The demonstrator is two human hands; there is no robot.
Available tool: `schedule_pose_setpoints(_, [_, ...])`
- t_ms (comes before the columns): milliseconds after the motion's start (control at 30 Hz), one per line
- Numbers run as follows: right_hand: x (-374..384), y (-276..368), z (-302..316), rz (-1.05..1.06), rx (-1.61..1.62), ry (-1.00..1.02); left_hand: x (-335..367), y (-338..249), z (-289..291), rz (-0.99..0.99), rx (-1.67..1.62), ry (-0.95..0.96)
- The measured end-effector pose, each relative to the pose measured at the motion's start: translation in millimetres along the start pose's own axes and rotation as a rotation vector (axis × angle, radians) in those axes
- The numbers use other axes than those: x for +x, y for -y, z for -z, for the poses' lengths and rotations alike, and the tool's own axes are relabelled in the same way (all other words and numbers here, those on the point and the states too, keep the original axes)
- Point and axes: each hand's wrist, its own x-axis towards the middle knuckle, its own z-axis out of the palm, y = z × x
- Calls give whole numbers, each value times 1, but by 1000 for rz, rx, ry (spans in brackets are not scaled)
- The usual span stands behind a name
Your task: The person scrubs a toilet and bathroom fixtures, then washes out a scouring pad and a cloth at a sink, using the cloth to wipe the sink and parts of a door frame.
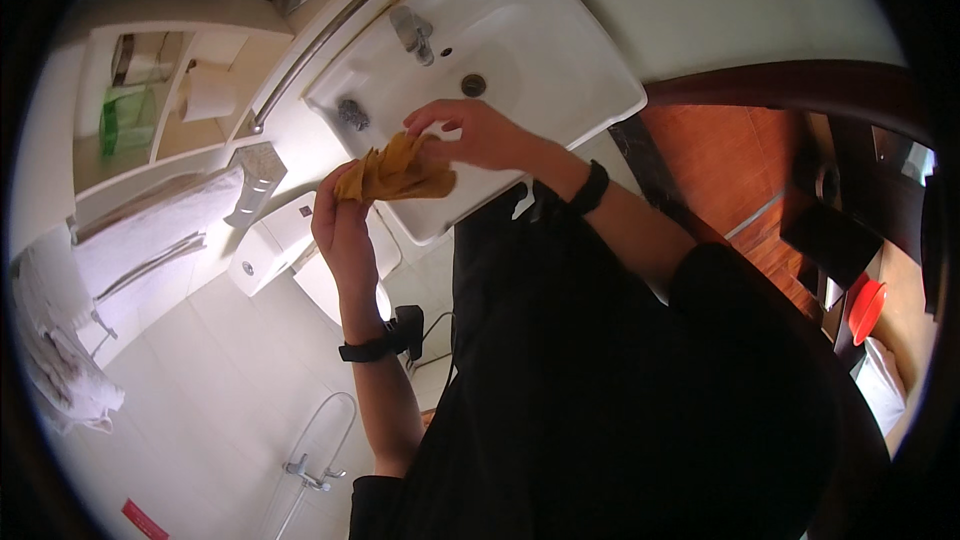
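Note:
A crumpled mustard-yellow cloth (402,172) is held up over the near left edge of the white washbasin (560,50). My left hand (343,232) grips its left end, with the fingers partly hidden behind the folds. At the cloth's upper right is my right hand (478,136), its index finger arched out and its lower fingers closed on the fabric. Beyond the hands, the chrome faucet (412,35) stands at the basin's back rim, and the dark drain (473,86) shows in the bowl. A grey scouring ball (352,114) lies on the basin's left ledge.
A toilet (265,250) stands left of the basin, below a towel rail with hanging towels (160,230). Shelves at upper left hold a paper roll (207,92) and a green container (127,120). A shower mixer (308,473) is at lower left, a red basin (867,310) far right.

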Motion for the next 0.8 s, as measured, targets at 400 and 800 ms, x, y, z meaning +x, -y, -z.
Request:
schedule_pose_setpoints(400, [36,87,53,170,-88,-56,-14,20,12,-59,129,-94])
schedule_pose_setpoints(800, [71,176,54,21,457,272,22,7,-49,-202,-6,206])
